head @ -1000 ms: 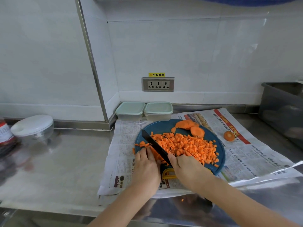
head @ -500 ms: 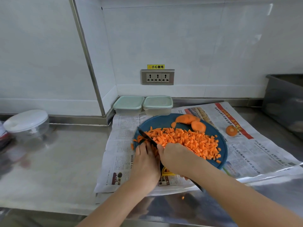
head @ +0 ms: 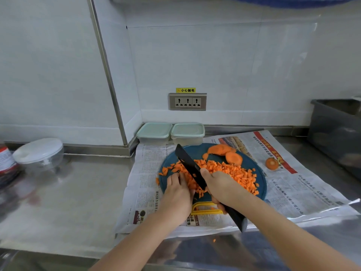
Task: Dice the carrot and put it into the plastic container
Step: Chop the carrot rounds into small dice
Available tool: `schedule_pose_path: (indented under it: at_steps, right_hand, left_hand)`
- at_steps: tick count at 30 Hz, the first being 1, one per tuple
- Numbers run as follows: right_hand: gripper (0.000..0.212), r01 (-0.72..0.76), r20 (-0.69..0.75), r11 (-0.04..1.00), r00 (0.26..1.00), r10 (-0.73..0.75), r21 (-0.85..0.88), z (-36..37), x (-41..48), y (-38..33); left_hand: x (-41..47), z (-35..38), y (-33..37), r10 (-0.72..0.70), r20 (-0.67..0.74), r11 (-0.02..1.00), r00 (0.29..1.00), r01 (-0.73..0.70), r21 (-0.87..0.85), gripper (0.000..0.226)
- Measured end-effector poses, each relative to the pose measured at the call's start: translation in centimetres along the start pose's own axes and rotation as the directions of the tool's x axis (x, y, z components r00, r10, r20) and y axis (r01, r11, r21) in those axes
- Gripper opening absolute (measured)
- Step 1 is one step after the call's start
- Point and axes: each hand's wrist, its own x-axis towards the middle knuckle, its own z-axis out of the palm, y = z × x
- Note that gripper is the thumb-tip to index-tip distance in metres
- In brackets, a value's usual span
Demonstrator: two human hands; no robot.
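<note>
1. The right hand [head: 220, 187] is gripping the handle of a black knife [head: 190, 165], its fingers curled round it. The blade is slanting over the left part of the heap, with its tip pointing toward the wall.
2. The left hand [head: 177, 192] is resting just left of the blade. Its fingers [head: 172, 178] are lying fairly straight on the orange pieces and gripping nothing.
3. The diced carrot [head: 230, 173] is lying heaped on a round teal cutting board [head: 261, 187], and a few uncut carrot slices [head: 233, 158] are sitting at the board's far edge.
4. The left plastic container [head: 154, 132] and the right plastic container [head: 188, 132] are standing side by side against the wall, just behind the board. Lids are covering both.
5. A carrot end [head: 272, 163] is lying on the newspaper [head: 293, 188], right of the board and apart from it.
6. The newspaper is lying on the steel worktop [head: 78, 192] under the board.
7. A clear round tub [head: 39, 151] with a white lid is sitting far left, and a grey bin [head: 336, 133] is standing far right. A wall socket [head: 188, 102] is showing above the containers.
</note>
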Motion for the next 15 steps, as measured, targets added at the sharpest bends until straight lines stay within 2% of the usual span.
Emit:
schedule_pose_path:
  at_steps: [3, 6, 9, 15]
  right_hand:
    - [0.045, 0.050, -0.024, 0.988, 0.998, -0.054, -0.145, -0.5, -0.8, 0.2]
    - [0.046, 0.075, 0.024, 0.979, 0.997, -0.072, -0.189, -0.3, -1.4, 0.5]
    - [0.049, 0.119, 0.056, 0.961, 0.993, -0.108, -0.249, 0.3, -1.5, 0.5]
    - [0.049, 0.120, -0.021, 0.934, 0.991, -0.135, -0.336, 2.3, -1.2, 1.2]
  left_hand:
    - [-0.2, -0.5, -0.2, -0.006, -0.018, 1.000, 1.000, 0.006, -0.022, 0.065]
    - [-0.9, -0.7, -0.6, -0.045, -0.090, 0.999, 0.995, 0.047, 0.015, 0.075]
    - [-1.5, -0.4, -0.8, -0.060, -0.102, 0.997, 0.993, 0.063, 0.033, 0.065]
    - [-1.6, -0.2, -0.9, -0.021, -0.125, 1.000, 0.992, 0.020, -0.008, 0.044]
